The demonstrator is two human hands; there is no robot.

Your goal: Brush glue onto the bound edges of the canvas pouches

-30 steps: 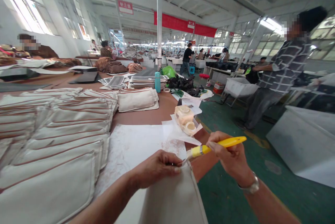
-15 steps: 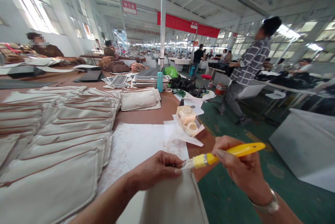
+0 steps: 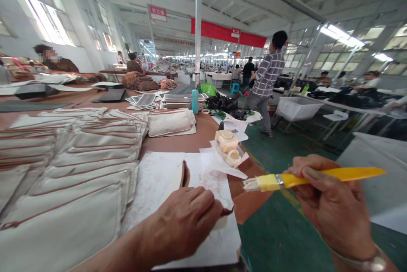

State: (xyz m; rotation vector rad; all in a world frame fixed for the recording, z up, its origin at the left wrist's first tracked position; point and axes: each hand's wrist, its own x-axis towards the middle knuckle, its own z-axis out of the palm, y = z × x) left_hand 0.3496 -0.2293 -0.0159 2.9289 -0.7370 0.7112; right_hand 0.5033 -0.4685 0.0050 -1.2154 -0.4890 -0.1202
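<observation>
My right hand point(image 3: 337, 204) grips a paintbrush point(image 3: 330, 175) by its yellow handle. Yellow wrapping covers the base of the pale, clumped bristles, which point left and touch nothing. Fingers curled, my left hand point(image 3: 187, 219) holds down a cream leather piece point(image 3: 185, 175) with brown edges. One end of that piece stands up beyond my knuckles, and another edge shows by my fingertips; my hand covers the middle. Beneath lies a white sheet point(image 3: 149, 178) speckled with brown marks. A stained pale pot point(image 3: 226, 140) sits past the sheet, with a roll of tape point(image 3: 234, 155) beside it.
Rows of overlapping cream leather panels point(image 3: 92, 159) fill the left of the brown table point(image 3: 203, 130). Farther back stand a blue bottle point(image 3: 194, 101) and black scraps point(image 3: 224, 104). A white bin point(image 3: 378, 178) is at the right. A person in a checked shirt point(image 3: 269, 72) stands in the aisle.
The brush has moved right, away from the leather. My left hand has turned over the piece, which now lies differently on the sheet. The person in the checked shirt has moved left and farther off.
</observation>
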